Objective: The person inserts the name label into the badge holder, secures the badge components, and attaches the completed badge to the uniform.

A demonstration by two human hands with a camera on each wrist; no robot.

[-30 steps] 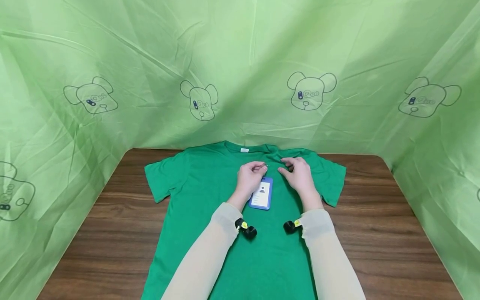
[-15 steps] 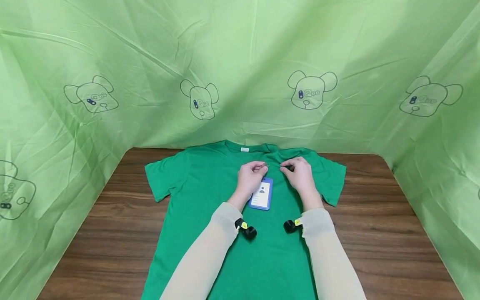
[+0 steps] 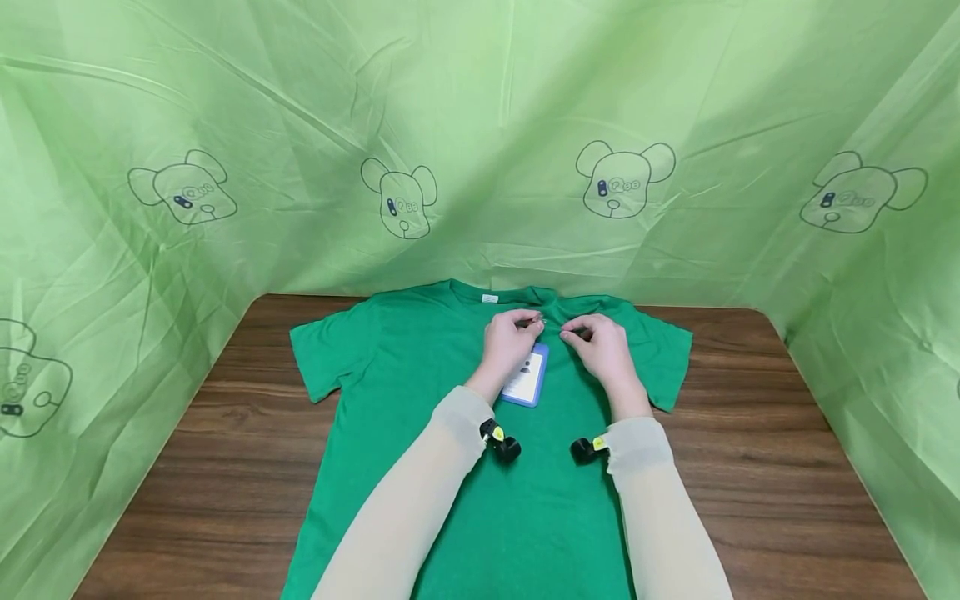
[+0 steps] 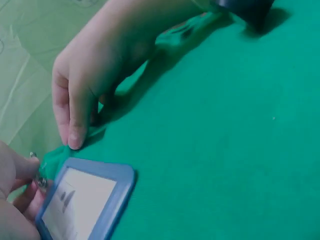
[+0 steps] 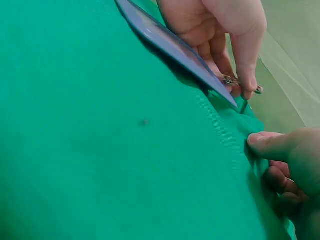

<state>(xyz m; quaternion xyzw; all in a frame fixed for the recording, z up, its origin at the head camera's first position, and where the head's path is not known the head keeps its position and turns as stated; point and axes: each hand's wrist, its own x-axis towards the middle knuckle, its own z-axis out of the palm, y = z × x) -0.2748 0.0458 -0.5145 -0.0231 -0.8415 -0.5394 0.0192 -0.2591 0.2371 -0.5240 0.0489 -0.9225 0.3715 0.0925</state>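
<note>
A green T-shirt (image 3: pixel 420 417) lies spread out, collar at the far side. My left hand (image 3: pixel 512 340) pinches the small metal clip (image 4: pixel 41 182) at the top of an ID badge (image 3: pixel 527 379). The badge has a blue frame and a white card, and my left hand hides part of it in the head view. In the right wrist view the badge (image 5: pixel 170 44) tilts up at an angle over the cloth. My right hand (image 3: pixel 602 346) pinches a fold of the shirt's upper right chest between thumb and fingers, just right of the clip.
Under the shirt is a dark wood-grain table (image 3: pixel 217 467). Behind and at both sides hangs a light green curtain (image 3: pixel 480 125) with printed bear faces. A white label (image 3: pixel 490 298) shows inside the collar.
My right thumb and fingers have come together on the shirt cloth. My left hand has moved slightly away from me and to the right, bringing the badge with it.
</note>
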